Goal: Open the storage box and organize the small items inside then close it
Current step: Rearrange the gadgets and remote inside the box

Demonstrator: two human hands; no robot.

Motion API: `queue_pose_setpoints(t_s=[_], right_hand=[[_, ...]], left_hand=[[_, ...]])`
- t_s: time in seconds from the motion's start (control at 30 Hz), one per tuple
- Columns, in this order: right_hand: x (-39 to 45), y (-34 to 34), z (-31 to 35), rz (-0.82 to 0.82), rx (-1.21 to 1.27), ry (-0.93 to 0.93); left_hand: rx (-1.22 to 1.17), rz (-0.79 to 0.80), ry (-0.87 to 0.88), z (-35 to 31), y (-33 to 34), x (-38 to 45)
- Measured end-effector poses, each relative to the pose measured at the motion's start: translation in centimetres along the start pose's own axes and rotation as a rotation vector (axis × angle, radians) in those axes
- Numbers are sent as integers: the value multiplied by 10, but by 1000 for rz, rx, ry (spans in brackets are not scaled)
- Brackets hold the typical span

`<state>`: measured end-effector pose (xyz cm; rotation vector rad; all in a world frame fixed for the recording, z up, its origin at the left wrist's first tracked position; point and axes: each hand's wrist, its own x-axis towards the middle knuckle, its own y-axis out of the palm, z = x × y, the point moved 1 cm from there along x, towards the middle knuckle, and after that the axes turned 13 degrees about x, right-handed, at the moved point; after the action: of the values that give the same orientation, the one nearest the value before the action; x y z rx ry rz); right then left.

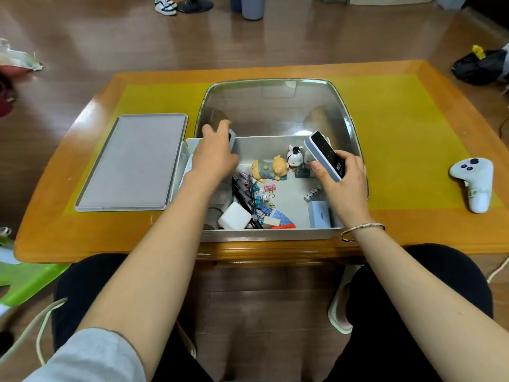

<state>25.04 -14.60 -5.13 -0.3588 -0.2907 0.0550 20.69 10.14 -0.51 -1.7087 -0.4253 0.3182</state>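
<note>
1 grey storage box (271, 235) sits open at the near edge of the wooden surface (399, 232), its clear domed lid (272, 106) tipped up behind it. 1 flat grey rectangular tray (132, 164) lies just left of the box, and 1 white plastic controller (474, 181) lies well to the right of the box.

2 hands reach into the box. The left hand (214, 155) is at the box's far left corner, fingers curled round 1 small grey device (232, 139). The right hand (344, 186) is over the box's right side, gripping 1 slim rectangular remote (325, 154) with a dark glossy face and pale edges; any writing on it is too small to read. 1 thin metal bangle (362, 228) circles the right wrist.

On the box floor lie 2 small figurines, 1 yellowish animal in blue (271, 169) and 1 white one (294, 157) just behind it. Near the box's front wall are 1 white rounded charger block (234, 216), 1 pale blue carton (319, 215) whose label is unreadable, and several black pens (243, 193). Small pastel binder clips (268, 188) are scattered in the middle; their count cannot be told. 1 little patterned cylinder (312, 193) lies toward the box's right.
</note>
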Motion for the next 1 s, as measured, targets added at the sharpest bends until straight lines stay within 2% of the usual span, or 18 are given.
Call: queue_pose_setpoints(t_s=[0.1, 0.17, 0.27, 0.33, 0.37, 0.47, 0.57, 0.67, 0.8, 0.9, 1.0], right_hand=[[0, 0, 0, -7, 12, 10], [0, 0, 0, -9, 17, 12], [0, 0, -1, -14, 21, 12], [0, 0, -1, -23, 33, 13], [0, 0, -1, -27, 42, 14], [1, 0, -2, -40, 65, 11], [1, -1, -2, -35, 68, 8], [1, 0, -2, -29, 65, 22], [1, 0, -2, -18, 42, 8], [1, 0, -3, -22, 52, 10], [0, -1, -2, -31, 59, 7]], left_hand=[[271, 14, -29, 4, 4, 2], [343, -8, -57, 1, 6, 0], [320, -120, -34, -10, 7, -6], [241, -192, 84, -24, 11, -10], [182, -177, 184, -33, 15, -13], [54, 68, 542, -67, 33, -25], [179, 286, 728, -94, 55, -34], [355, 372, 750, -109, 70, -37], [463, 369, 718, -113, 72, -40], [425, 341, 681, -106, 68, -45], [276, 230, 597, -92, 57, -51]])
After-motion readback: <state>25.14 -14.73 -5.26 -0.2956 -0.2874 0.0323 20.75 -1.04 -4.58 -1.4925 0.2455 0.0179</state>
